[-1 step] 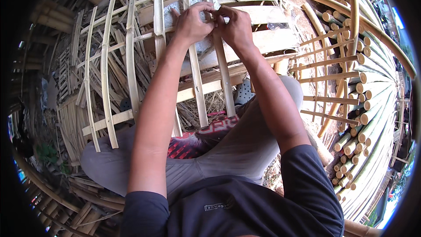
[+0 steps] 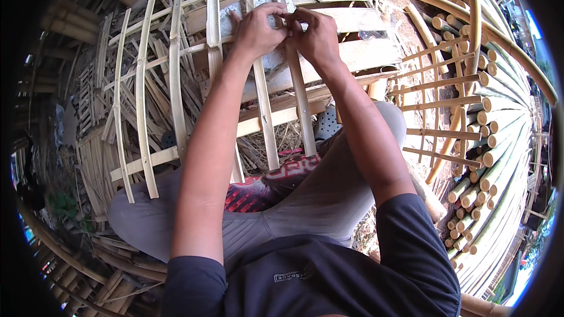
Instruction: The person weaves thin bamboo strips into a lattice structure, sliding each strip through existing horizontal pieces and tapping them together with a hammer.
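My left hand (image 2: pixel 261 32) and my right hand (image 2: pixel 316 38) meet fingertip to fingertip over the upper part of a split bamboo strip (image 2: pixel 301 103). Both have curled, pinching fingers; whatever lies between the tips is too small and covered to make out. This strip is the rightmost upright of a bamboo lattice, whose other strips (image 2: pixel 175 82) stand side by side to the left. Flat crosspieces (image 2: pixel 158 160) run beneath them. Under my hands lies a pale grey block (image 2: pixel 274 62) on wide bamboo slats (image 2: pixel 346 56).
A finished-looking bamboo grid (image 2: pixel 437 105) leans at the right, beside a stack of cut bamboo poles (image 2: pixel 499 147). A long curved pole (image 2: pixel 505 35) arches over it. Loose bamboo slivers (image 2: pixel 106 164) cover the ground at left. My crossed legs (image 2: pixel 317 199) sit close below the lattice.
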A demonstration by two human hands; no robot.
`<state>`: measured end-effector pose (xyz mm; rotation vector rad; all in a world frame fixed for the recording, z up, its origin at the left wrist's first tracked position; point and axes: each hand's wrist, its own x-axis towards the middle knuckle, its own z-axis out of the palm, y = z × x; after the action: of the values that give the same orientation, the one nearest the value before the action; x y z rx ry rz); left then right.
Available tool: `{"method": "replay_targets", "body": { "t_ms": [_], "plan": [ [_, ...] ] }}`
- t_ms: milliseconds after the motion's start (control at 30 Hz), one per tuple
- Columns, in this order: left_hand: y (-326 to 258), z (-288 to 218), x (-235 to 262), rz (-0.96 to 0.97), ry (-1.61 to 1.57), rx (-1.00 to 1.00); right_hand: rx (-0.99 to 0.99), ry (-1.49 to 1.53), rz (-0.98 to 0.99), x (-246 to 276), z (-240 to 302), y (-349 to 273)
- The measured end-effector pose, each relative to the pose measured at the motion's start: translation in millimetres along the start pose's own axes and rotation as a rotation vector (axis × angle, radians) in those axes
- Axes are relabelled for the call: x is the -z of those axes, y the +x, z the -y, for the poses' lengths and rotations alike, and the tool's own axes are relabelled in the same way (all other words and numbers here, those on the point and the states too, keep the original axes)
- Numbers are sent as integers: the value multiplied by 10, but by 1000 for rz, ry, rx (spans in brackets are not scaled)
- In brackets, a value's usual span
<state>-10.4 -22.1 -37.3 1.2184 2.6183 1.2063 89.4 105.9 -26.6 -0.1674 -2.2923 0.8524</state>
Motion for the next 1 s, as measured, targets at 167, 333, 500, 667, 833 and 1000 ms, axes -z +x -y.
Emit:
{"method": "replay_targets", "body": {
  "t_ms": [167,333,500,667,833,1000],
  "plan": [
    [24,26,-16,-57,-19,43,21,-6,-6,21,49,6],
    [25,16,-26,-82,-21,43,35,-25,-16,46,81,3],
    [21,62,-74,-156,-30,27,32,-56,-13,47,122,5],
    [14,64,-93,-178,-19,8,95,-52,-34,52,61,9],
    [-15,34,-86,-156,4,3,-11,-93,-142,220,69,46],
    [-22,-38,-29,-129,-13,20,-507,-589,329,536,-254,-37]
  ]
}}
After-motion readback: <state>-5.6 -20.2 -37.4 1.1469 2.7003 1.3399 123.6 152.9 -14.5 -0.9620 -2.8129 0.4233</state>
